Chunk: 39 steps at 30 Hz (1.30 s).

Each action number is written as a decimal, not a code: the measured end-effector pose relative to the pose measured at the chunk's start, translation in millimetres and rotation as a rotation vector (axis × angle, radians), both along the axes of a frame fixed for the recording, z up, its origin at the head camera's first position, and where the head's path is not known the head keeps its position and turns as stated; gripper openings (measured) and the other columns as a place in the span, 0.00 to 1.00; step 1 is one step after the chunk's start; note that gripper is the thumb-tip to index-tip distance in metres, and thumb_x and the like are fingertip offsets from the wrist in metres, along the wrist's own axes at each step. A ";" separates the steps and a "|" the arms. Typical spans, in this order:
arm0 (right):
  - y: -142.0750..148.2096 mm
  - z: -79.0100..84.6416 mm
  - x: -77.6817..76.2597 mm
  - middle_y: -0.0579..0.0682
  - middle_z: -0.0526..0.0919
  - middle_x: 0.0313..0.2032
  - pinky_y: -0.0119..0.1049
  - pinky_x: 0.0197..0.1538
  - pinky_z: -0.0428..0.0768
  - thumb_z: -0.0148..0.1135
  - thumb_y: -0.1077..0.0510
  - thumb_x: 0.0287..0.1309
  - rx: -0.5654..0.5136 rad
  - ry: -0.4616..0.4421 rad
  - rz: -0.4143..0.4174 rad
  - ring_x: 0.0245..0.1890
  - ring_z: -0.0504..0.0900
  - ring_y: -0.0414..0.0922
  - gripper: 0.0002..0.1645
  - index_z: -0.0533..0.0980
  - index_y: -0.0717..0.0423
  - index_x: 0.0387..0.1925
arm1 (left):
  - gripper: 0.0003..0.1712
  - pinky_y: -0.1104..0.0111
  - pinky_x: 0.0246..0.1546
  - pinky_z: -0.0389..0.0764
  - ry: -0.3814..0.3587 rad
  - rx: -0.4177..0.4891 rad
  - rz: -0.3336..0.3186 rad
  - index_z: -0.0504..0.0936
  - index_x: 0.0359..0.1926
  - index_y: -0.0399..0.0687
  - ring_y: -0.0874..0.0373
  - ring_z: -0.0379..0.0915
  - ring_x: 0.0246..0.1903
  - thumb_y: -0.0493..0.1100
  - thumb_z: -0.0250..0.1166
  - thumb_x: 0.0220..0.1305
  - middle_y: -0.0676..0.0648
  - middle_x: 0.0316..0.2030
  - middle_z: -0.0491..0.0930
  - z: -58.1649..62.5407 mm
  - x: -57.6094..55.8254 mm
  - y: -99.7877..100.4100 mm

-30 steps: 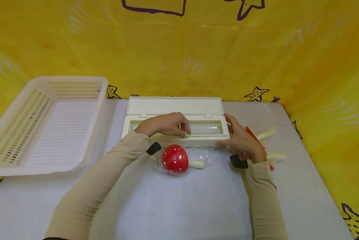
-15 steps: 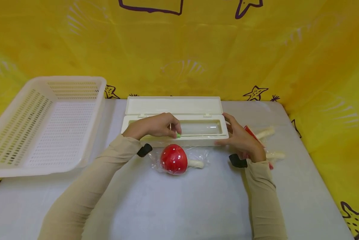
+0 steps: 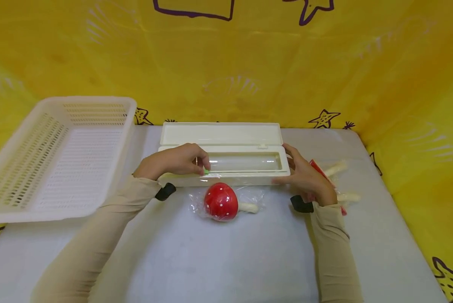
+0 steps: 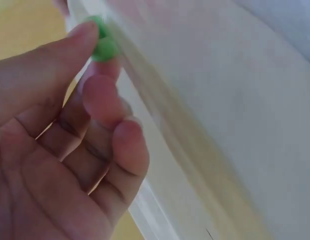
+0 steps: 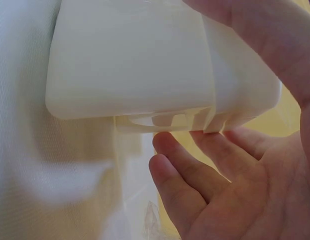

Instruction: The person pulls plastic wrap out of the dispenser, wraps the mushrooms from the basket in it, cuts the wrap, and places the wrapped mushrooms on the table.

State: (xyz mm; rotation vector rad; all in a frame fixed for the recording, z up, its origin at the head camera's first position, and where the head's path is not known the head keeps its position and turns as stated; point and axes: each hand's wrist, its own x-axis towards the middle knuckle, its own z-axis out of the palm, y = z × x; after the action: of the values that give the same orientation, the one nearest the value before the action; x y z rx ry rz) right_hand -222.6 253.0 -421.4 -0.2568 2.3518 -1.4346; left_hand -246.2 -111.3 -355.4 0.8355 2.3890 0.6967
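A white cling film dispenser (image 3: 249, 180) lies lengthwise at the back of the table, its lid (image 3: 222, 134) tipped back and a film roll (image 3: 245, 162) inside. My left hand (image 3: 177, 160) pinches the small green slide cutter (image 3: 206, 171) between thumb and forefinger, left of the middle of the front rail. In the left wrist view, the cutter (image 4: 103, 45) sits at the fingertips and the other fingers curl loosely. My right hand (image 3: 305, 176) grips the dispenser's right end, thumb in front and fingers behind. Just before the dispenser lies a red white-dotted toy mushroom (image 3: 221, 202) in clear film.
A white slotted plastic basket (image 3: 114, 185) stands at the left. Beyond my right hand lie more red mushrooms with pale stems (image 3: 335, 168), partly hidden by it. A yellow patterned cloth (image 3: 226, 63) hangs behind the table.
My left hand has moved left along the dispenser's front rail, pinching the green slide cutter. More of the roll shows now. My right hand stays at the right end.
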 end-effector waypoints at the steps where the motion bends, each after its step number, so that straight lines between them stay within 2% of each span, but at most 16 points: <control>1: 1.3 0.6 0.7 0.52 0.44 0.79 0.61 0.73 0.58 0.80 0.53 0.46 0.002 -0.003 -0.006 0.77 0.51 0.59 0.72 0.37 0.45 0.78 | 0.05 0.69 0.37 0.76 0.006 -0.003 0.009 0.86 0.38 0.41 0.56 0.73 0.33 0.32 0.67 0.62 0.48 0.31 0.83 -0.3 0.4 -6.8; 6: 9.0 1.0 2.5 0.54 0.46 0.78 0.61 0.73 0.59 0.80 0.53 0.46 -0.005 -0.007 -0.016 0.76 0.53 0.59 0.72 0.37 0.44 0.78 | 0.05 0.66 0.39 0.76 0.040 -0.002 0.056 0.86 0.38 0.41 0.56 0.74 0.33 0.32 0.66 0.61 0.48 0.30 0.82 -0.3 4.4 -37.6; 10: 10.5 -0.7 2.9 0.53 0.44 0.78 0.62 0.73 0.59 0.79 0.52 0.47 0.008 -0.009 -0.012 0.76 0.52 0.60 0.72 0.37 0.44 0.78 | 0.05 0.66 0.39 0.77 0.059 -0.030 0.094 0.86 0.38 0.40 0.56 0.75 0.34 0.31 0.65 0.62 0.47 0.30 0.82 3.8 12.1 -54.4; 16: 5.0 -1.7 3.2 0.52 0.44 0.79 0.63 0.72 0.59 0.79 0.53 0.47 0.023 -0.010 -0.021 0.76 0.52 0.60 0.72 0.37 0.44 0.78 | 0.05 0.65 0.38 0.77 0.082 -0.033 0.121 0.85 0.38 0.39 0.55 0.75 0.35 0.30 0.65 0.62 0.46 0.33 0.82 9.1 23.7 -69.2; 21: -1.3 -2.0 2.2 0.52 0.44 0.79 0.62 0.72 0.59 0.79 0.53 0.46 0.016 -0.011 -0.009 0.76 0.52 0.60 0.72 0.37 0.44 0.78 | 0.04 0.66 0.35 0.76 0.114 -0.017 0.123 0.85 0.36 0.40 0.56 0.74 0.34 0.30 0.66 0.61 0.46 0.32 0.81 10.0 27.4 -77.0; 27: -5.2 0.4 0.5 0.51 0.44 0.79 0.61 0.72 0.60 0.79 0.50 0.46 0.030 -0.020 -0.005 0.77 0.52 0.59 0.72 0.37 0.44 0.78 | 0.05 0.66 0.35 0.76 0.147 -0.042 0.142 0.84 0.34 0.41 0.57 0.74 0.33 0.29 0.66 0.60 0.48 0.30 0.81 11.9 30.1 -91.6; 32: -5.9 4.6 2.2 0.53 0.45 0.79 0.62 0.72 0.60 0.79 0.48 0.47 0.065 -0.035 -0.016 0.76 0.52 0.59 0.72 0.36 0.43 0.78 | 0.05 0.64 0.36 0.76 0.170 -0.058 0.147 0.85 0.34 0.40 0.56 0.74 0.33 0.28 0.65 0.60 0.48 0.30 0.82 14.3 33.9 -91.3; 39: -10.4 5.5 3.1 0.54 0.46 0.78 0.64 0.71 0.60 0.77 0.51 0.49 0.067 -0.020 0.004 0.73 0.55 0.61 0.71 0.35 0.40 0.79 | 0.13 0.53 0.46 0.79 0.352 -0.141 0.145 0.83 0.46 0.35 0.46 0.76 0.39 0.30 0.66 0.59 0.40 0.39 0.81 16.3 54.4 -73.4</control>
State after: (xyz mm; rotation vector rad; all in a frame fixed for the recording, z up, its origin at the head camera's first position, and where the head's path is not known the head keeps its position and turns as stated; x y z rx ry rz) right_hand -219.4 242.6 -415.8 -0.2281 2.3772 -1.3479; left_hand -191.8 -184.7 -339.1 0.7838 2.7988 0.4565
